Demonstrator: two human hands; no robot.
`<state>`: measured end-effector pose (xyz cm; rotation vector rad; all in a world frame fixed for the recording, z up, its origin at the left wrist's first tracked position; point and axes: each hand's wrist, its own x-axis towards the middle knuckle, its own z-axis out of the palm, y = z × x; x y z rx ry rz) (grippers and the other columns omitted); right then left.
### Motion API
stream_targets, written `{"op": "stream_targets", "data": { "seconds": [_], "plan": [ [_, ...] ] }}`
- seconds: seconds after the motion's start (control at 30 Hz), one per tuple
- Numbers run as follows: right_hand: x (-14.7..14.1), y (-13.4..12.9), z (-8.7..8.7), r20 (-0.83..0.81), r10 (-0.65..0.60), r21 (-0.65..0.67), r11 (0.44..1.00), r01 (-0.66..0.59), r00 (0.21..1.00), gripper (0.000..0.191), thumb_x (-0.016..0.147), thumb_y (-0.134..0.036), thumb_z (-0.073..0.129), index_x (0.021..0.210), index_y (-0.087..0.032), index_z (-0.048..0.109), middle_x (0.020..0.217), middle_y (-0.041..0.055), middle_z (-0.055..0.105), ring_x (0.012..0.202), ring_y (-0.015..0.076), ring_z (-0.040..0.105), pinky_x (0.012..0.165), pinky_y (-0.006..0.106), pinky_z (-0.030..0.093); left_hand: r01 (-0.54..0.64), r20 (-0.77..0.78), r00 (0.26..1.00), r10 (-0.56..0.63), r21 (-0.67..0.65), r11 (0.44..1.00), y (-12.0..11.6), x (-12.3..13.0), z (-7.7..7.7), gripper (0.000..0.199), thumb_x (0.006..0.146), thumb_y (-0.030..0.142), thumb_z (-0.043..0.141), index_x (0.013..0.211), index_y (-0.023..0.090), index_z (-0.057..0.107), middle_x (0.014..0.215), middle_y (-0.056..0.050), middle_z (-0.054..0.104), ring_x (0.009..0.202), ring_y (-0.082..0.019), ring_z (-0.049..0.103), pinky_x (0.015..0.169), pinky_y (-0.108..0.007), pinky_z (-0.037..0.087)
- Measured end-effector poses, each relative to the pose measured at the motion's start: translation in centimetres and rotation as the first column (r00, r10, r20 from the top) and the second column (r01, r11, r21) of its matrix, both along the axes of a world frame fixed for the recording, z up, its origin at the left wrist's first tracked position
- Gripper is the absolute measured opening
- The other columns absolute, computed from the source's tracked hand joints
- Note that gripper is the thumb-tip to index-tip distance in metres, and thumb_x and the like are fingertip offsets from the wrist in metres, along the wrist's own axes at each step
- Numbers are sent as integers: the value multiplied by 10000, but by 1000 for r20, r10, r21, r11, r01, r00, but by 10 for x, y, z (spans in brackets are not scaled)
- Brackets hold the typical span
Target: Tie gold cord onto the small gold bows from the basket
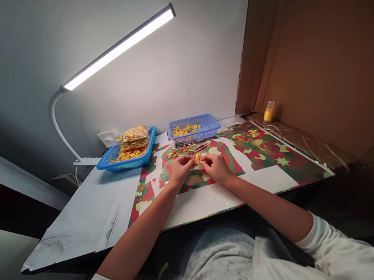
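A small yellow bow (198,158) is held between my two hands above the patterned table mat. My left hand (182,169) pinches its left side, fingers closed. From the other side, my right hand (215,166) grips the bow's right edge between thumb and forefinger. Just beyond my fingers lie a pink-handled tool (200,148), whose kind I cannot make out, and a bunch of thin yellow strands (180,152). Small dark shiny pieces sit in front of the far basket.
A blue basket (126,165) with bagged yellow bows stands at the left. Another basket (209,132) holds loose yellow bows at the back. More yellow strands (257,143) lie to the right, near a small yellow-filled bottle (268,112). A lamp (120,46) hangs overhead; cardboard (326,63) walls the right side.
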<state>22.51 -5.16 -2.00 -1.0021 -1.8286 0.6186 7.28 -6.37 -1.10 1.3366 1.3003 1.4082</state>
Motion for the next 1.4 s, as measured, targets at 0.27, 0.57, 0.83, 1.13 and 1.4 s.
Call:
{"op": "stream_targets", "data": {
  "seconds": [0.27,0.57,0.83,1.13,1.4],
  "plan": [
    [0,-1,1,-3,-1,-17,1000,1,1000,135,783,-195,552,663,-193,616,546,-4,571,501,130,479,540,263,367,51,-100,994,-47,28,998,-1,-3,2,196,625,342,715,686,159,678,649,-28,675,611,-149,614,625,-267,485],
    [0,-1,1,-36,7,-10,1000,-7,999,145,791,-214,540,673,-172,614,557,-10,579,497,105,465,524,236,355,40,113,993,-34,-50,998,0,0,4,210,558,295,747,688,144,684,616,3,651,550,-106,570,604,-257,488],
    [0,-1,0,-50,4,-11,1000,-5,999,140,794,-219,539,683,-172,610,578,-5,594,511,108,487,525,234,362,56,123,991,-50,-44,997,1,-1,2,214,562,292,765,693,140,691,615,2,650,548,-105,572,600,-260,495],
    [0,-3,0,-78,35,-71,997,-40,996,120,810,-220,540,707,-190,595,587,-5,634,509,125,555,558,245,430,82,73,994,-79,-35,996,2,-1,-1,241,576,338,766,698,145,688,618,-7,658,556,-116,580,593,-260,489],
    [0,-2,-1,-76,62,-85,994,-68,995,126,813,-229,537,695,-197,568,606,-3,636,523,130,565,573,253,444,52,-200,979,-30,104,993,-1,-4,3,202,672,357,703,685,157,684,647,-31,691,577,-140,615,566,-251,486]
  ]
}}
